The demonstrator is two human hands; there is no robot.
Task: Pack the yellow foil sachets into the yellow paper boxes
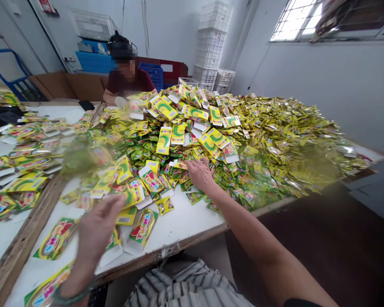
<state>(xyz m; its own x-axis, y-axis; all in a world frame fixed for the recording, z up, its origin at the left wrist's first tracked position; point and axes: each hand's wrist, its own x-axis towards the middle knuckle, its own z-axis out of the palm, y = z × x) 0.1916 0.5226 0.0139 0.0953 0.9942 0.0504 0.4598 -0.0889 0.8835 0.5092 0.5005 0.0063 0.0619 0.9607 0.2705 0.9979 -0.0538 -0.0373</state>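
My right hand (199, 172) reaches into a big heap of small yellow-green sachets (275, 140) on the white table (185, 219), its fingers curled among them; what they grip is hidden. My left hand (97, 228) hovers low over flat yellow card sleeves (142, 228) near the table's front edge, blurred by motion, with its fingers partly bent. More folded card sleeves (166, 136) lie on top of the heap.
A person in a dark red top (128, 81) sits across the table. A wooden strip (25, 238) divides the tabletop at left, with more sleeves (22, 145) beyond it. White crates (211, 42) stack at the back wall; blue crates (92, 62) stand beside them.
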